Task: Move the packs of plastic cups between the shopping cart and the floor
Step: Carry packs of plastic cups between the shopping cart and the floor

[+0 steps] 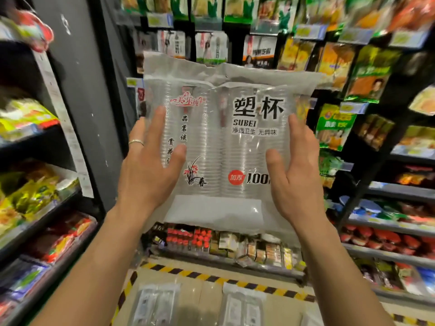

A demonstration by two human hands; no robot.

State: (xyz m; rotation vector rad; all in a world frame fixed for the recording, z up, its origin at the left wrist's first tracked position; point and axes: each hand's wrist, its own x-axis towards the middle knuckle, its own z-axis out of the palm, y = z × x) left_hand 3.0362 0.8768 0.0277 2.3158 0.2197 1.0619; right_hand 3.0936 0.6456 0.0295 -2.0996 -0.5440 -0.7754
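Held pack of plastic cups (226, 147): you hold it up in front of you, between your two hands, clear of the floor (207, 300).
Pack facing: the printed face is turned towards you and the black lettering reads upright.
Pack long axis: the clear cup stacks inside stand on end, side by side. Their length runs from your wrists up towards your fingertips and past them.
Pack ends: one flat sealed flap rises above your fingertips. The other hangs below the heels of your palms. The top edge sits a little lower on the right-finger side.
Left hand (150, 168): it presses the pack's left side. The fingers (160, 118) are straight, slightly spread and point upward. The thumb (177, 154) lies on the printed face.
Ring (136, 142): a plain band on the outer visible left finger.
Right hand (299, 177): it presses the pack's right side. The fingers (296, 128) are straight, close together and point upward. The thumb (273, 158) lies on the printed face beside the red badge.
Hold type: flat pressure from both sides. No finger curls round the pack.
Left floor pack (155, 304): it lies flat on the floor, far below your fingertips, just inside your left forearm. Its long axis points away from you.
Right floor pack (242, 307): it lies flat beside the first, apart from it, with the same axis.
Striped tape (211, 277): a yellow-and-black band on the floor just beyond both floor packs.
Shelves (388, 255): stocked racks stand outside both sets of fingers and behind the held pack.
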